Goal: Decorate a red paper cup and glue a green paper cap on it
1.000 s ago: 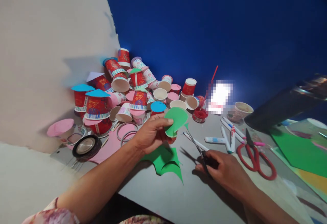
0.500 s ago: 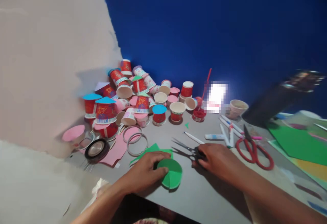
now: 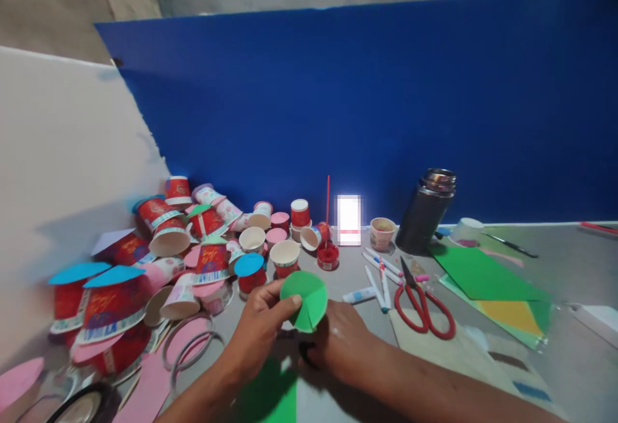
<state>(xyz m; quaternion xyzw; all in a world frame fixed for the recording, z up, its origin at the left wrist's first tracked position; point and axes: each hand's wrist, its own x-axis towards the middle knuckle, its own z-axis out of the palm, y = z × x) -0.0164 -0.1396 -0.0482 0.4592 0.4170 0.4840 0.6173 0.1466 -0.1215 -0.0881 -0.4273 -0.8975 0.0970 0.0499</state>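
A round green paper disc [image 3: 313, 297] with a slit and fold lines is pinched between the thumb and fingers of my left hand [image 3: 263, 323], raised above the table. Close against its right side is my right hand [image 3: 345, 339], closed around small black-handled scissors [image 3: 308, 353]. One dark handle loop shows under that hand; the blades are hidden. Below both hands lies green paper [image 3: 275, 391] on the grey table. Just beyond the disc stands an open paper cup [image 3: 284, 255], beside a red cup with a blue disc lid [image 3: 250, 267].
Red and pink paper cups [image 3: 207, 262] are heaped at left, near grey rings [image 3: 193, 352]. Markers [image 3: 381, 281], red-handled scissors [image 3: 425, 310], a dark flask [image 3: 425, 214] and green sheets [image 3: 487, 275] lie or stand at right. A blue panel [image 3: 290, 107] rises behind.
My left hand has lifted the green disc off the table. My right hand has brought the black scissors left, close to the disc. The view has tilted up and turned right.
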